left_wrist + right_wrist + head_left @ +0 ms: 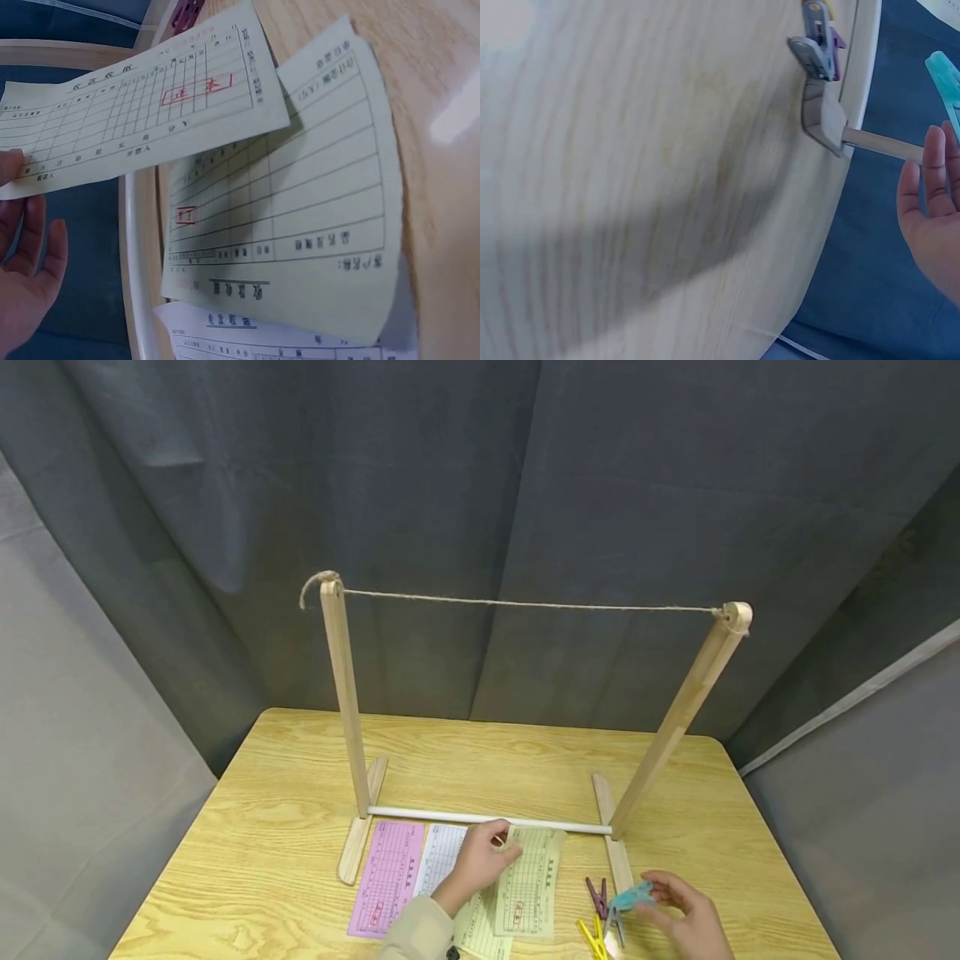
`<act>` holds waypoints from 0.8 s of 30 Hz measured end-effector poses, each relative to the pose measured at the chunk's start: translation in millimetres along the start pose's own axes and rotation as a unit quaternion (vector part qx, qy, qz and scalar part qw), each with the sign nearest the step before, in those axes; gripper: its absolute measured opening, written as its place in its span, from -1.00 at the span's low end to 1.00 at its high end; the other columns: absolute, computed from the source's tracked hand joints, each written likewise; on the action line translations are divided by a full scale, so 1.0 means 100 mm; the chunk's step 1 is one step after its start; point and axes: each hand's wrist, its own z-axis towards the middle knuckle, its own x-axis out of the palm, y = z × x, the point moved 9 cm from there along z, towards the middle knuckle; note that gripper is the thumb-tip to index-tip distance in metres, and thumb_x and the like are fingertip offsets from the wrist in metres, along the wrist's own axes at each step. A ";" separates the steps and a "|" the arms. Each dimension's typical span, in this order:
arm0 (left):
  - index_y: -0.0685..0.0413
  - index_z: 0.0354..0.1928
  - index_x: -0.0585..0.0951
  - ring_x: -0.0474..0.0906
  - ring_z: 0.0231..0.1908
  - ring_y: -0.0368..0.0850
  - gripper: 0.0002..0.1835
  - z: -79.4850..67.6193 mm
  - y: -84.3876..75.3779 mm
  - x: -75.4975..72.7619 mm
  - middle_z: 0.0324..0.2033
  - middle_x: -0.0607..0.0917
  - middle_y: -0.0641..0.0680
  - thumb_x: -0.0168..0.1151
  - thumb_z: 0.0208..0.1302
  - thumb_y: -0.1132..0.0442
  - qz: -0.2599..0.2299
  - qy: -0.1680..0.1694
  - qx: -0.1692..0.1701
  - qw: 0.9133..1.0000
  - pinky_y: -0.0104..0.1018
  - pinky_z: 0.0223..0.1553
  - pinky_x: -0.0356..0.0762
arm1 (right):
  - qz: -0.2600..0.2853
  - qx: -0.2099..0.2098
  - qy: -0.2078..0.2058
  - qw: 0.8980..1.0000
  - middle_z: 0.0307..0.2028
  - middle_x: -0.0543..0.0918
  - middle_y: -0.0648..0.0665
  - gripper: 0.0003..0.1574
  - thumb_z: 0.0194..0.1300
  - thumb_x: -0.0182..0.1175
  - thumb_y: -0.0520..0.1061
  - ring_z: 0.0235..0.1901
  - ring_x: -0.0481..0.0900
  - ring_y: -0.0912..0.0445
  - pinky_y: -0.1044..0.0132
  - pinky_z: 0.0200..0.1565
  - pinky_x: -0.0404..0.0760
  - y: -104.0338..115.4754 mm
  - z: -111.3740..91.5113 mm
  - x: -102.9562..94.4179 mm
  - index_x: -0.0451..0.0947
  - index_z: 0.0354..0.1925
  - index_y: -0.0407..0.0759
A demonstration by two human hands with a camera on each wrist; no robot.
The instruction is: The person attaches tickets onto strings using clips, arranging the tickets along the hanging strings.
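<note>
My left hand [480, 864] pinches the upper edge of a pale green receipt slip [528, 885]. In the left wrist view that slip [127, 112] is raised at an angle, its red stamp mark showing. Under it lies a second pale green slip [300, 210], partly covered. My right hand [688, 917] holds a light blue clothespin [632, 896] between thumb and fingers; in the right wrist view the clothespin [946, 81] is clear of the table. Beside it lie a purple clothespin [597, 897], a yellow clothespin [595, 939] and a grey clothespin [617, 930].
A wooden frame with a left post [345, 693], a right post [678, 718] and a white bottom rod [450, 816] stands on the table [225, 860]. Twine [525, 604] stretches between the post tops. A pink slip [390, 877] and a white slip [441, 852] lie left.
</note>
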 end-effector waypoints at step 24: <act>0.25 -0.39 0.61 0.53 -0.40 -0.15 -0.94 -0.02 -0.58 -0.45 -0.46 0.65 0.08 0.26 0.08 0.39 -0.069 -0.017 0.007 0.997 -0.24 -0.26 0.52 | 0.152 -0.104 -0.046 0.982 -0.29 0.58 0.02 -0.49 0.05 0.28 -0.34 -0.32 0.51 0.24 0.46 -0.31 0.51 0.47 0.00 -0.21 0.40 0.00 -0.43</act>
